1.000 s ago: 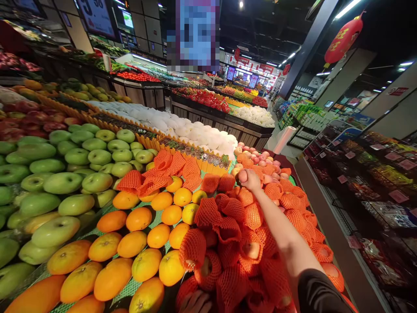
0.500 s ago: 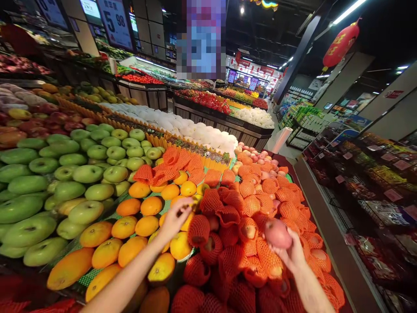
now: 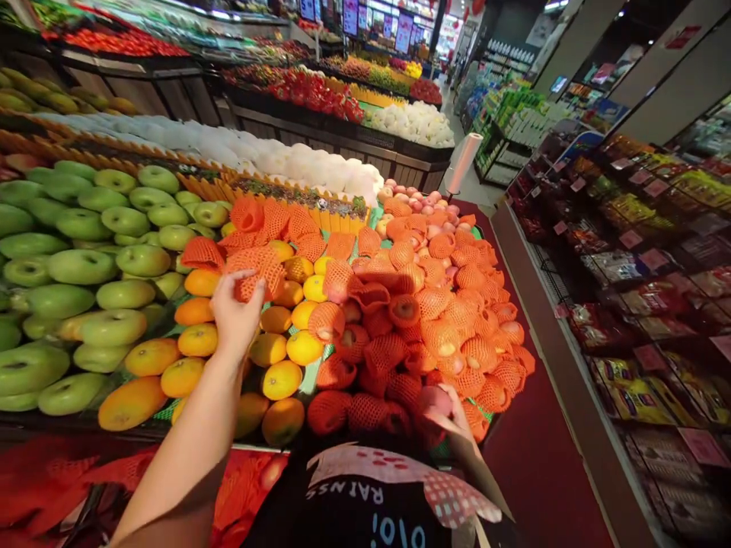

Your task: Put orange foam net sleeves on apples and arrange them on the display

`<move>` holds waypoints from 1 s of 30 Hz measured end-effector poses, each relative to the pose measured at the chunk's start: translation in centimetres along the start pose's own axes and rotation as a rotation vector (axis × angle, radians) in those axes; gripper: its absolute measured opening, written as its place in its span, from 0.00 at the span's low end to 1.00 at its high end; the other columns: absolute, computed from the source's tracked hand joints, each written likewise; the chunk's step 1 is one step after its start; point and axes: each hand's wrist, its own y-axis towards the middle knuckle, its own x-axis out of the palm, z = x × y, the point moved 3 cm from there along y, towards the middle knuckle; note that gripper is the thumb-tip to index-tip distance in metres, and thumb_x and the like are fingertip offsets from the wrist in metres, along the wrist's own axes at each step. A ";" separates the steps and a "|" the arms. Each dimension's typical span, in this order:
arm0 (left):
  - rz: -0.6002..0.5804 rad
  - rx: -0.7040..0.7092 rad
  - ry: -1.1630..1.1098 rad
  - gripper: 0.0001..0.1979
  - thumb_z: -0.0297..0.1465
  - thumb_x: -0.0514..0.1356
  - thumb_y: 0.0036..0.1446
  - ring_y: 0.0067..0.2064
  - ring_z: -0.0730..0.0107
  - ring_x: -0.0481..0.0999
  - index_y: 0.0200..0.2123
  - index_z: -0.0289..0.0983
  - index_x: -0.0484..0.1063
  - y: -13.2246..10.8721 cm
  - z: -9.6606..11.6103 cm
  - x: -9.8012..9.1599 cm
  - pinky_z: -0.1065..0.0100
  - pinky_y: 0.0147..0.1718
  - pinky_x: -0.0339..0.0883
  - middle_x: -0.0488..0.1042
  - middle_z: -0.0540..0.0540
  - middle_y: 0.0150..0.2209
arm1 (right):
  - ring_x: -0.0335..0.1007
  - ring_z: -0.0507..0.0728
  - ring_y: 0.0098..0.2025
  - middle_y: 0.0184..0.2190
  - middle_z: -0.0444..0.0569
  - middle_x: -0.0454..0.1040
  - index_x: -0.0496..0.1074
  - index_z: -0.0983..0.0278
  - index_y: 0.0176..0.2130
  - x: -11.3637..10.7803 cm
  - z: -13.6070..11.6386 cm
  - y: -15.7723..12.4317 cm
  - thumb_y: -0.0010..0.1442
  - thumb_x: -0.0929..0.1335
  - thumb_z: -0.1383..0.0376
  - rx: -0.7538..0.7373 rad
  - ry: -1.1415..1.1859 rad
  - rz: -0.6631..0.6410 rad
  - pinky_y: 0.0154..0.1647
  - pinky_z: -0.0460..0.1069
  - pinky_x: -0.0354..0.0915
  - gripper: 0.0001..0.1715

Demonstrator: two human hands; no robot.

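My left hand (image 3: 237,308) is closed on a red foam fruit net (image 3: 260,266), pinched between thumb and fingers above the oranges (image 3: 199,340). Loose foam nets (image 3: 285,219) lie just beyond it. Low on the right, near my body, my right hand (image 3: 457,417) holds a pink-red apple (image 3: 435,401), its fingers partly hidden behind the fruit. Around that hand are netted apples (image 3: 445,335) in a heap. Some empty-looking red nets (image 3: 385,358) are mixed among them in the middle.
Green apples (image 3: 119,262) fill the left of the stand. White-wrapped fruit (image 3: 274,160) lies behind a small orange fence (image 3: 343,222). A roll of plastic bags (image 3: 464,164) stands at the far corner. Shelves of packaged goods (image 3: 633,388) line the right side. Red nets lie below the front edge.
My left hand has moved left and now grips a foam net. My right hand has drawn the apple down toward my body. The view has tilted downward.
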 end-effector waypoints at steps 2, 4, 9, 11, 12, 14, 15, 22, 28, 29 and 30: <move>0.010 -0.011 -0.075 0.17 0.40 0.63 0.62 0.52 0.60 0.77 0.47 0.34 0.75 -3.2 1.9 -1.7 0.54 0.58 0.68 0.79 0.42 0.48 | 0.74 0.69 0.48 0.48 0.54 0.77 0.71 0.58 0.54 1.2 -1.4 -0.1 0.41 0.80 0.51 -0.077 -0.304 -0.062 0.53 0.64 0.68 0.42; -0.011 -0.046 -0.155 0.18 0.40 0.66 0.59 0.54 0.58 0.76 0.49 0.36 0.74 -6.2 3.2 -3.2 0.51 0.61 0.66 0.78 0.41 0.50 | 0.72 0.69 0.51 0.51 0.55 0.75 0.69 0.60 0.59 2.8 -2.5 -0.2 0.43 0.79 0.54 -0.190 -0.618 -0.153 0.54 0.64 0.67 0.46; -0.143 -0.179 -0.205 0.24 0.41 0.68 0.55 0.60 0.51 0.74 0.52 0.38 0.73 -11.3 3.7 -6.5 0.47 0.65 0.63 0.75 0.39 0.56 | 0.66 0.70 0.61 0.59 0.60 0.70 0.65 0.65 0.60 6.2 -1.6 0.4 0.45 0.79 0.57 -0.314 -0.779 -0.225 0.61 0.63 0.65 0.48; -0.175 -0.304 -0.263 0.28 0.42 0.70 0.51 0.60 0.49 0.73 0.53 0.37 0.73 -12.7 3.2 -7.7 0.46 0.65 0.63 0.75 0.38 0.57 | 0.66 0.68 0.61 0.59 0.59 0.70 0.64 0.65 0.60 6.9 -0.9 0.7 0.47 0.79 0.57 -0.360 -0.754 -0.220 0.61 0.62 0.66 0.45; -0.184 -0.379 -0.320 0.29 0.42 0.71 0.49 0.61 0.49 0.72 0.54 0.38 0.72 -13.3 3.0 -8.2 0.46 0.66 0.62 0.74 0.39 0.58 | 0.67 0.68 0.61 0.59 0.59 0.70 0.64 0.65 0.60 7.0 -0.7 0.8 0.48 0.79 0.57 -0.376 -0.739 -0.214 0.61 0.61 0.66 0.45; -0.187 -0.510 -0.452 0.32 0.40 0.74 0.45 0.62 0.49 0.71 0.54 0.39 0.73 -14.3 2.9 -9.0 0.47 0.66 0.61 0.75 0.41 0.57 | 0.66 0.67 0.61 0.60 0.59 0.70 0.63 0.66 0.61 7.2 -0.8 1.0 0.48 0.79 0.56 -0.395 -0.721 -0.216 0.62 0.60 0.65 0.47; -0.181 -0.559 -0.514 0.33 0.39 0.74 0.44 0.62 0.51 0.71 0.54 0.40 0.73 -14.6 3.2 -9.3 0.49 0.66 0.63 0.75 0.43 0.56 | 0.66 0.67 0.61 0.60 0.59 0.70 0.63 0.67 0.62 7.2 -0.9 1.1 0.48 0.79 0.56 -0.401 -0.726 -0.228 0.63 0.60 0.64 0.49; -0.335 -0.807 -0.819 0.38 0.39 0.74 0.45 0.41 0.66 0.81 0.60 0.43 0.70 -15.5 7.1 -8.3 0.69 0.39 0.78 0.81 0.47 0.45 | 0.64 0.69 0.63 0.62 0.59 0.69 0.63 0.68 0.65 6.3 -2.5 2.0 0.48 0.81 0.55 -0.450 -0.730 -0.393 0.66 0.62 0.60 0.53; -0.740 -0.881 -1.087 0.34 0.40 0.74 0.44 0.47 0.59 0.82 0.56 0.47 0.74 -20.2 10.7 -2.9 0.64 0.44 0.78 0.80 0.47 0.51 | 0.69 0.63 0.60 0.57 0.54 0.74 0.72 0.61 0.56 5.0 -3.9 -0.6 0.61 0.72 0.49 -0.364 -0.137 -0.350 0.65 0.60 0.62 0.30; -0.822 -0.890 -1.122 0.32 0.39 0.74 0.45 0.48 0.58 0.81 0.56 0.48 0.75 -21.2 11.3 -1.8 0.64 0.46 0.77 0.80 0.47 0.52 | 0.70 0.62 0.59 0.56 0.52 0.75 0.74 0.60 0.55 5.3 -3.8 -1.4 0.64 0.69 0.48 -0.301 0.005 -0.400 0.64 0.59 0.63 0.27; -0.899 -0.897 -1.144 0.30 0.39 0.74 0.46 0.48 0.58 0.81 0.55 0.48 0.76 -22.2 11.9 -0.8 0.64 0.47 0.76 0.80 0.47 0.52 | 0.71 0.62 0.58 0.54 0.51 0.77 0.75 0.60 0.54 5.7 -3.6 -2.1 0.65 0.67 0.46 -0.222 0.121 -0.450 0.63 0.59 0.64 0.27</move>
